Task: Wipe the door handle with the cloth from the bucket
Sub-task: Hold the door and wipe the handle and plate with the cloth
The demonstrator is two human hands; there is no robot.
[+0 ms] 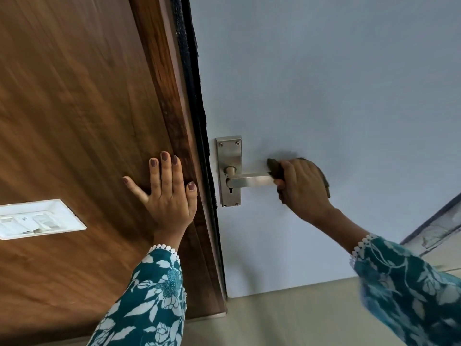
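Observation:
A steel lever door handle point(249, 181) on a steel backplate point(229, 151) is fixed to a pale blue-grey door point(324, 83). My right hand point(303, 186) grips the lever's free end through a dark brown cloth point(275, 169), which shows above the fingers and behind the knuckles. My left hand point(167, 191) lies flat, fingers spread, on the brown wooden door frame point(174, 121) just left of the handle. No bucket is in view.
A white switch plate point(37, 219) sits on the wood panel at the left. A black seal strip point(197, 96) runs between frame and door. Beige floor point(287, 315) shows below, and a wall edge point(439, 226) at the right.

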